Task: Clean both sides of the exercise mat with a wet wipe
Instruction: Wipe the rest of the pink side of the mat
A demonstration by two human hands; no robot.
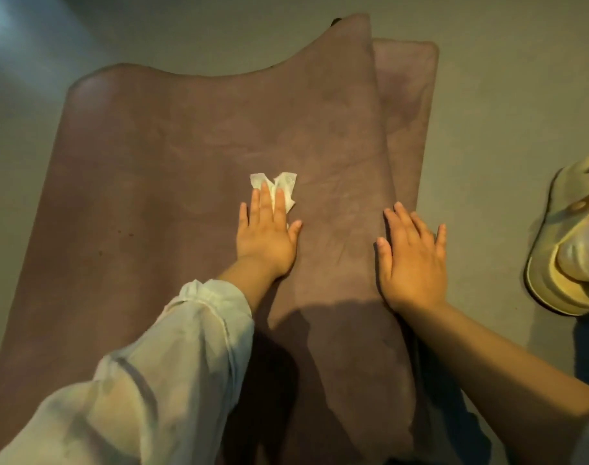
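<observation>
The left hand [265, 234] is laid flat with the palm down, its fingers straight and a little spread, and its forearm is covered by a pale, thin fabric sleeve [172, 357] pushed up from the wrist. The right hand [414, 260] is also pressed flat, fingers straight, and its forearm is bare.

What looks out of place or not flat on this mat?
The exercise mat is folded over itself at the right, and its far edge curls up. Dark specks mark its left part. A shoe lies beside it.
</observation>
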